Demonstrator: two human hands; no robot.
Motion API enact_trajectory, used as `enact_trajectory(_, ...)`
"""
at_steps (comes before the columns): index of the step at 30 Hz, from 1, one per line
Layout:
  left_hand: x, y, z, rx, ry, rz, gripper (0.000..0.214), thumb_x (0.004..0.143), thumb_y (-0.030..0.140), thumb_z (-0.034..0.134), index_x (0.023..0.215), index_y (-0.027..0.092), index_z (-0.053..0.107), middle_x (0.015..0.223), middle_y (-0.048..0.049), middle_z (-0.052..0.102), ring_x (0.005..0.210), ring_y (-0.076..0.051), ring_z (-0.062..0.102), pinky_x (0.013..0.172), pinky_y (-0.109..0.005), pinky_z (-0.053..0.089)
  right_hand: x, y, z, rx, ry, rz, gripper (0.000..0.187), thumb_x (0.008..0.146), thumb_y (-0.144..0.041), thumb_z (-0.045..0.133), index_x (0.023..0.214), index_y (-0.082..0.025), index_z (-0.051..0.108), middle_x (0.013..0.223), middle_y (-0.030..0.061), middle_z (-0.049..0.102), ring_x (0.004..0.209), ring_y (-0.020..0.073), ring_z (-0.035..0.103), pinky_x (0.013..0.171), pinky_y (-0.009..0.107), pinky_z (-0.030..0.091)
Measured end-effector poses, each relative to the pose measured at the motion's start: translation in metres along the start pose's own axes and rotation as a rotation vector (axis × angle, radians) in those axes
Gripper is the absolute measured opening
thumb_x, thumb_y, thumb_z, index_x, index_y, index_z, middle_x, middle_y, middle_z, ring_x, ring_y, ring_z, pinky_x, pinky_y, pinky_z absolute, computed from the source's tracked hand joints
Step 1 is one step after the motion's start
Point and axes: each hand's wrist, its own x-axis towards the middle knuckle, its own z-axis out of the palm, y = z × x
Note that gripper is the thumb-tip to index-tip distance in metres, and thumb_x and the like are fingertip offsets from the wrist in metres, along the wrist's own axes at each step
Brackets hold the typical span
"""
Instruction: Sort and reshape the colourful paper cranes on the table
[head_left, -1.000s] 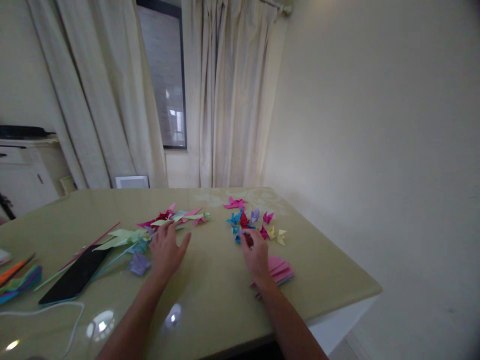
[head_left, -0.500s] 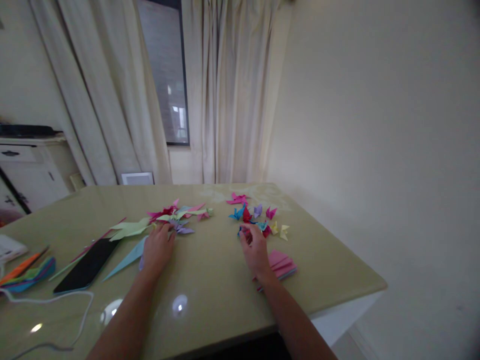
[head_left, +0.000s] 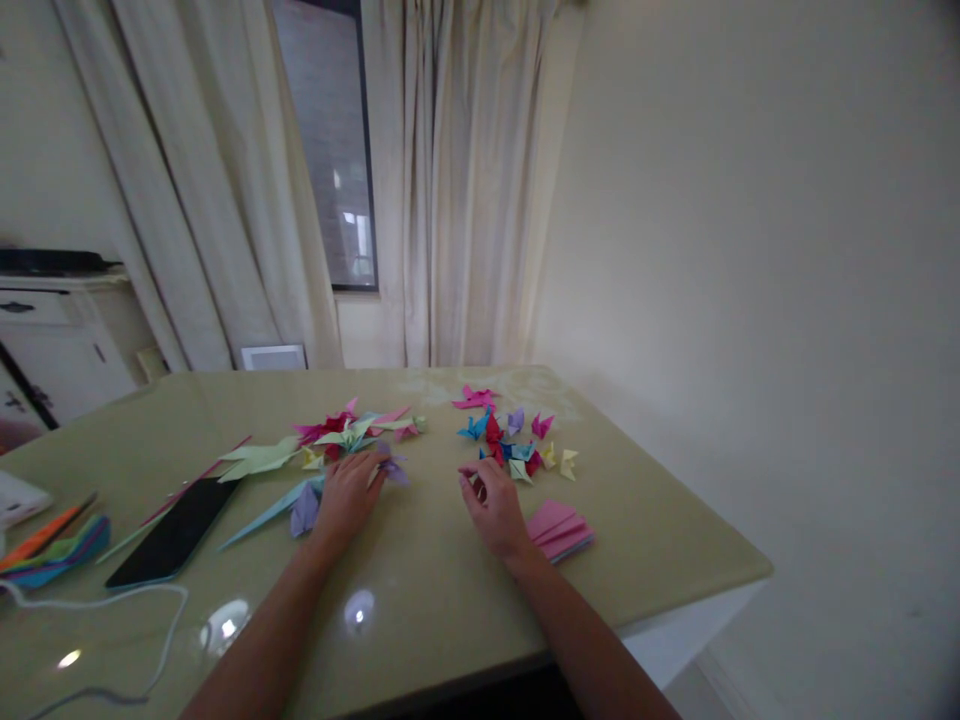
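Note:
My left hand (head_left: 351,490) is closed on a purple origami bird (head_left: 393,466), which sticks out past its fingertips. Behind it lies a heap of folded paper birds, a pale green one (head_left: 349,436) on top and magenta ones (head_left: 315,433) beneath. Beside my left wrist are a purple folded piece (head_left: 305,510) and a long light-blue one (head_left: 262,517). My right hand (head_left: 491,508) hovers with fingers loosely curled and a gap to the thumb; I see nothing in it. Just beyond it sits a group of small origami birds, including a blue one (head_left: 474,428) and a pale green one (head_left: 519,470).
Pink paper squares (head_left: 559,530) are stacked by my right wrist. On the left of the table (head_left: 420,590) lie a black phone (head_left: 172,530), a white cable (head_left: 169,640) and a bundle of coloured paper (head_left: 60,550). A wall (head_left: 750,300) runs along the right.
My left hand has moved right with the purple bird, uncovering the purple and light-blue pieces. My right hand has drawn left and nearer, away from the small birds, where a pale green one now shows.

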Motion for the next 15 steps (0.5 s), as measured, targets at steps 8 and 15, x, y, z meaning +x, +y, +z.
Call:
enact_trajectory(8, -0.016, 0.062, 0.014, -0.638, -0.072, 0.159, 0.014, 0.097, 0.034, 0.061, 0.098, 0.023, 0.069, 0.091, -0.0022, 0.077, 0.081, -0.018, 0.070, 0.078, -0.031, 0.056, 0.000, -0.006, -0.002, 0.108, -0.123, -0.017, 0.024, 0.102, -0.031, 0.060, 0.120, -0.021, 0.072, 0.105, 0.0074, 0.070, 0.076, 0.0161, 0.065, 0.069, 0.028, 0.053)
enact_trajectory(15, -0.018, 0.064, 0.014, -0.697, -0.128, 0.122, 0.012, 0.097, 0.034, 0.060, 0.100, 0.023, 0.063, 0.090, -0.0017, 0.075, 0.082, -0.019, 0.071, 0.077, -0.031, 0.057, -0.005, -0.010, -0.001, 0.081, -0.145, -0.051, 0.013, 0.098, -0.029, 0.065, 0.101, -0.021, 0.074, 0.088, 0.0035, 0.068, 0.069, 0.0155, 0.062, 0.066, 0.026, 0.050)
